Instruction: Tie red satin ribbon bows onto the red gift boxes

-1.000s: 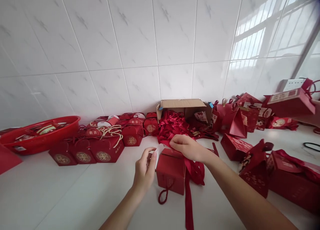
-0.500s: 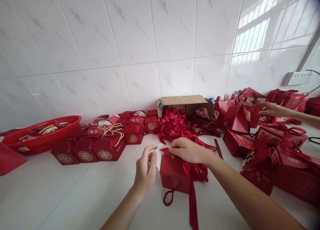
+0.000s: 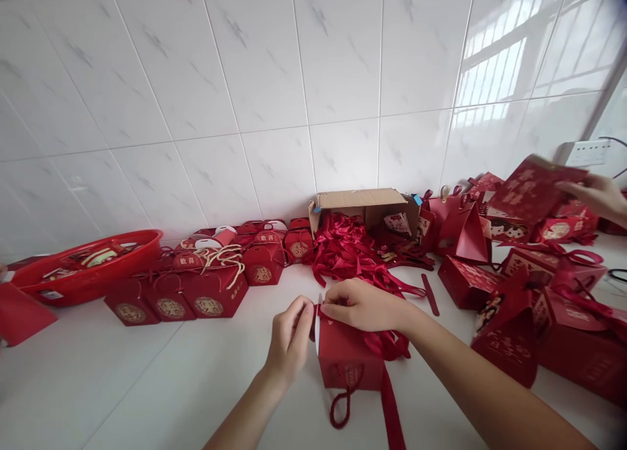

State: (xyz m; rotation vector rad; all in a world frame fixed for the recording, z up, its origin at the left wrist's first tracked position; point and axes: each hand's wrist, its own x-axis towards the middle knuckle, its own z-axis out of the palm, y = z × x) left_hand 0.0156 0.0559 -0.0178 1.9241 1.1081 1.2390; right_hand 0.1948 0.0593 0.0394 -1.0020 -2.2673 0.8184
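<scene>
Standing on the white table: one red gift box, square matte cardboard, cord handle hanging in front. Left hand narrowed, pinching its upper-left flap; right hand curled shut over the top, beside glossy satin ribbon.

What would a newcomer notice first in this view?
At centre, the left hand and right hand pinch the top flaps of a small red gift box on the white counter. Behind it, a heap of red ribbons spills from a cardboard box against the tiled wall. At far right, another person's hand lifts a flat red bag.
</scene>
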